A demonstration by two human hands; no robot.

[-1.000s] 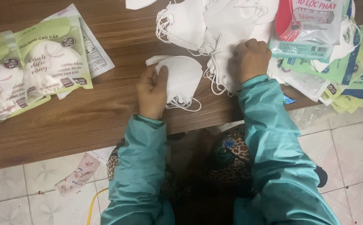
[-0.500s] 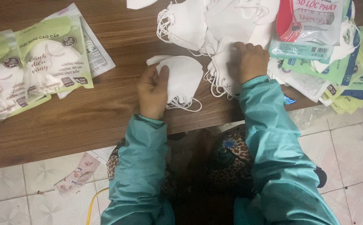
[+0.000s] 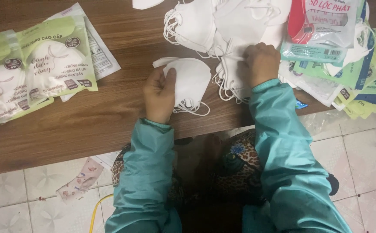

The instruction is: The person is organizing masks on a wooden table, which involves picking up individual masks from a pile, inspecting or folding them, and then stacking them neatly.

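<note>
A small stack of folded white face masks (image 3: pixel 191 82) lies on the brown wooden table (image 3: pixel 110 116), ear loops hanging toward the near edge. My left hand (image 3: pixel 159 94) rests on the stack's left side, thumb on top of it. My right hand (image 3: pixel 261 62) is to the right, fingers closed on a white mask at the near edge of a large loose pile of white masks (image 3: pixel 222 26). Both arms wear teal sleeves.
Green-and-clear sealed mask packets (image 3: pixel 32 73) lie at the table's left. A heap of empty green and blue packets (image 3: pixel 347 64) sits at the right, with a red-and-white bag (image 3: pixel 326 21) on top. Tiled floor with paper scraps (image 3: pixel 78 183) is below the table edge.
My right hand has shifted slightly on the mask pile; my left hand stays on the small stack. Little else has moved.
</note>
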